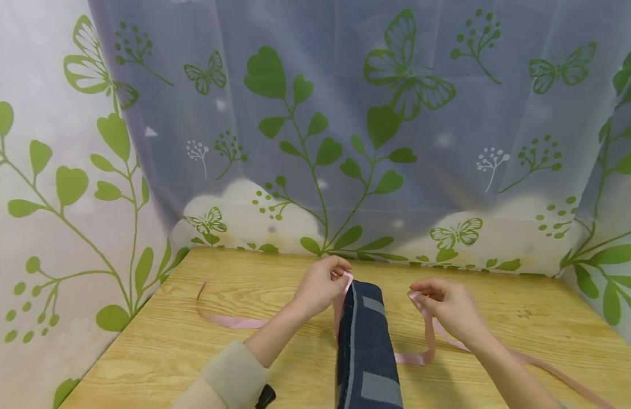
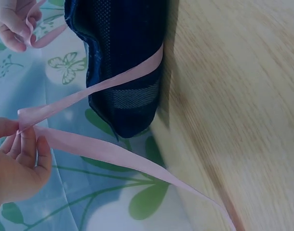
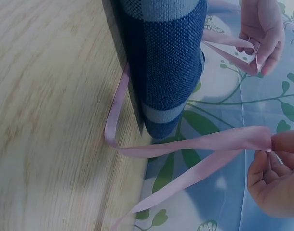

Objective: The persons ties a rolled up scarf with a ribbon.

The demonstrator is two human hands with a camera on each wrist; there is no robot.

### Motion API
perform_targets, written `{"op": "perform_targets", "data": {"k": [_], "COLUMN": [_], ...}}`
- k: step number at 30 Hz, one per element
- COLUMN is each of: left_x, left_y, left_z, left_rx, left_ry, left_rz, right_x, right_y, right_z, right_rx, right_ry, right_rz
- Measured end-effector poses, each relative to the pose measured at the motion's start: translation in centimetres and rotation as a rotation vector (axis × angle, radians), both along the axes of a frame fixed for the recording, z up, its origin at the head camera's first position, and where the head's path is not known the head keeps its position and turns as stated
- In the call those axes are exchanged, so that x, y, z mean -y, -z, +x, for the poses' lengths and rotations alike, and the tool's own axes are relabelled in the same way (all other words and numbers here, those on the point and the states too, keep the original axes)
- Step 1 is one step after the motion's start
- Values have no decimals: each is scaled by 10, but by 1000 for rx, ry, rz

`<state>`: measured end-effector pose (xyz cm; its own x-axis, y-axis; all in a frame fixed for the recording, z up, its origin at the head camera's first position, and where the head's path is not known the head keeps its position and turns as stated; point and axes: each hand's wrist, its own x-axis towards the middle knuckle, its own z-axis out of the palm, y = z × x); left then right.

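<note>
A folded dark blue cloth bundle (image 1: 372,341) with lighter blue-grey patches stands long and narrow on the table, pointing away from me. At its far left side my left hand (image 1: 315,288) pinches a pink ribbon (image 2: 120,156) between thumb and fingers. To the right of the bundle, apart from it, my right hand (image 1: 452,311) pinches pink ribbon (image 3: 185,146) too, raised above the table. Ribbon runs from each hand down to the bundle's lower edge; its course underneath is hidden. A loose tail trails outward from each hand.
The bundle stands on a light wood-grain table (image 1: 157,352). Behind and beside it hangs a blue and white curtain (image 1: 315,34) with green leaves and butterflies. A small black object (image 1: 266,396) shows at the bottom edge by the left sleeve.
</note>
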<state>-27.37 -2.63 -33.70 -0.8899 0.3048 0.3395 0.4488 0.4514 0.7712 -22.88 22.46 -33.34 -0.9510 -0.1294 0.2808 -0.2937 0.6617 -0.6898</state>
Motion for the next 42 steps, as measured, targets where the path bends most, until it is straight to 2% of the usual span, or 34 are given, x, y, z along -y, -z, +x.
{"op": "perform_targets", "data": {"k": [6,11,17,25,29,32,42], "left_x": [-5,-8,-10,-14,-16,-17,-21], "left_y": [-3,-6,-8,-8,-6,-4,-1], "left_z": [2,5,7,8,9,9,12], "left_rx": [-18,-24,-31,-23,-13,-8,-67], "left_ry": [0,24,48,71,88,96,121], "left_rz": [-42,-59,-71,-44,-20,3,18], "right_x": [6,13,22,36,42,45,50], "right_y": [1,2,1,4,6,8,11], "right_z": [-1,-1,-1,-2,-2,-2,-5], "right_rx": [5,10,60,163,180,183,208], "right_ry": [-40,-55,-99,-176,-210,-218,-214], "right_rz": [-46,-62,-137,-246,-278,-300,-376]}}
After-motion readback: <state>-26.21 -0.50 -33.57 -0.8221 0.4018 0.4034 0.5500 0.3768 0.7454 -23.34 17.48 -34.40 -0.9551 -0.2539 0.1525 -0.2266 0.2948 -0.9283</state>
